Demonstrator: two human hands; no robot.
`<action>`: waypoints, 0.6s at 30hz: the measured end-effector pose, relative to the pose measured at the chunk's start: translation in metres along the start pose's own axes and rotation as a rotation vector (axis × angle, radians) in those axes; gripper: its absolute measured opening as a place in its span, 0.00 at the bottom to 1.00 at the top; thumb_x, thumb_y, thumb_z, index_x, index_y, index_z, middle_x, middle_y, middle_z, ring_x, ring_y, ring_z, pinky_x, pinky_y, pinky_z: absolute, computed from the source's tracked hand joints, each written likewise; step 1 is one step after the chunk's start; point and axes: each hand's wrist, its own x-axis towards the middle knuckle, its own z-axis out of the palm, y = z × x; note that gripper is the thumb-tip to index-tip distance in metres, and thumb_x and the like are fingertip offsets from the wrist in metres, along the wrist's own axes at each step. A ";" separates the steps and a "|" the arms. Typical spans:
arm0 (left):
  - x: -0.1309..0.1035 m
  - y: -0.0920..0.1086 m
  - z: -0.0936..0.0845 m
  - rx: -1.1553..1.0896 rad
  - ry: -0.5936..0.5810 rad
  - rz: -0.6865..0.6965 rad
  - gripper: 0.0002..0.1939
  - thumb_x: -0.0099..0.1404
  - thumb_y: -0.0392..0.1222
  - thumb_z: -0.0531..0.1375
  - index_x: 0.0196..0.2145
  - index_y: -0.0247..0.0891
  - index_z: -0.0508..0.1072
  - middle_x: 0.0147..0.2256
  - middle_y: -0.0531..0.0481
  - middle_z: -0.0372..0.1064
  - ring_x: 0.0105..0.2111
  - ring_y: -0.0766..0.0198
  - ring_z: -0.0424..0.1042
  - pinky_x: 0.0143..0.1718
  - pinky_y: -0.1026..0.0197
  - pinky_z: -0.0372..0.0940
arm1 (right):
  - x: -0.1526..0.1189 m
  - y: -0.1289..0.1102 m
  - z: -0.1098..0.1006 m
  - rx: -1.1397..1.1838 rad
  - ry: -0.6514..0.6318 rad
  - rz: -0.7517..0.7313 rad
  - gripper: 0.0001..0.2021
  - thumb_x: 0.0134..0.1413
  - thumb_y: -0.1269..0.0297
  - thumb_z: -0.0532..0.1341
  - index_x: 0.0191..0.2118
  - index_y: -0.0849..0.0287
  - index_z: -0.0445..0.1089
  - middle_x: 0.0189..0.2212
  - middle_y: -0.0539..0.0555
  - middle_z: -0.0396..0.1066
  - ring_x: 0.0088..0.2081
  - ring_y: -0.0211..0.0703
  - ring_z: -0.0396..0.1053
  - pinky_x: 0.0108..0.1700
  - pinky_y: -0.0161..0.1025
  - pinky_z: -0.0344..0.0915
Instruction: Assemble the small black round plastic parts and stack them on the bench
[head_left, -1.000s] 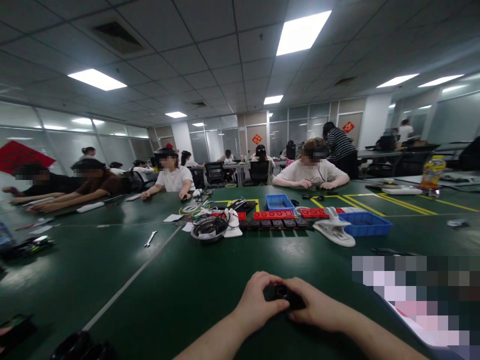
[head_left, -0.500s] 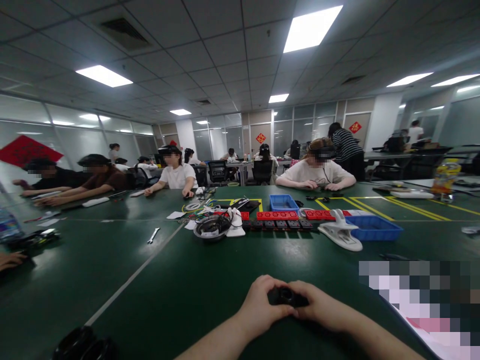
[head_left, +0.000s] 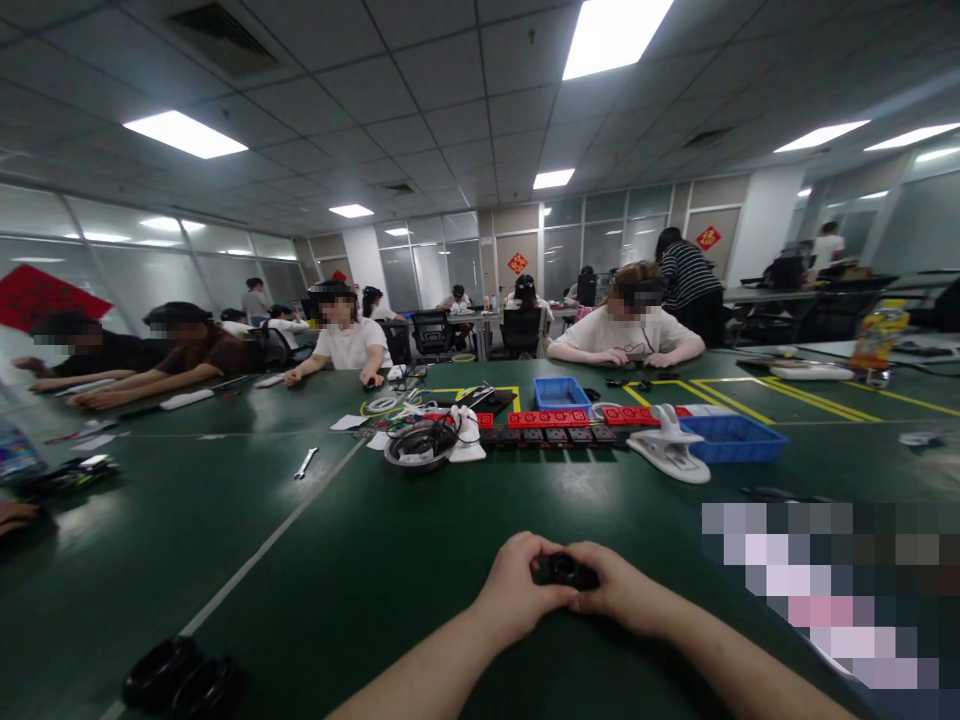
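Note:
Low over the green table (head_left: pixel 360 560), both hands close round one small black object (head_left: pixel 564 570) with a round, ring-like part facing up. Its exact kind cannot be made out. My left hand (head_left: pixel 517 588) wraps its left end, thumb along the near side. On the right end, my right hand (head_left: pixel 621 590) grips it with fingers bent and the thumb near the other thumb. The fingers hide much of the object. Two black ring-shaped pieces (head_left: pixel 169 670) lie at the lower left, away from the hands.
Beyond the hands stand a round dish (head_left: pixel 420 446) with cables, a white stand (head_left: pixel 468 445), red and black socket strips (head_left: pixel 559 437), a white clip (head_left: pixel 670 448) and blue trays (head_left: pixel 739 440). A wrench (head_left: pixel 306 464) lies left. Several people sit around the table. A blurred patch covers the lower right.
The view has shifted slightly, so the table things sit a little higher and more of the black rings shows. Both hands keep their hold on the black object.

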 end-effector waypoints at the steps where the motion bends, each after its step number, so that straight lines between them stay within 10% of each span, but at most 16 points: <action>1: 0.000 0.000 0.001 0.004 0.009 -0.001 0.17 0.41 0.41 0.65 0.33 0.39 0.71 0.31 0.53 0.61 0.31 0.65 0.61 0.31 0.65 0.56 | 0.000 0.001 0.002 -0.036 0.035 0.006 0.17 0.35 0.69 0.61 0.37 0.62 0.68 0.33 0.52 0.67 0.36 0.46 0.63 0.38 0.37 0.58; 18: -0.002 0.000 0.020 0.121 0.238 -0.015 0.16 0.44 0.41 0.63 0.33 0.38 0.69 0.31 0.51 0.65 0.31 0.65 0.64 0.32 0.64 0.59 | 0.005 0.012 0.030 -0.495 0.478 0.163 0.11 0.33 0.63 0.61 0.23 0.60 0.57 0.21 0.49 0.61 0.24 0.37 0.58 0.23 0.31 0.49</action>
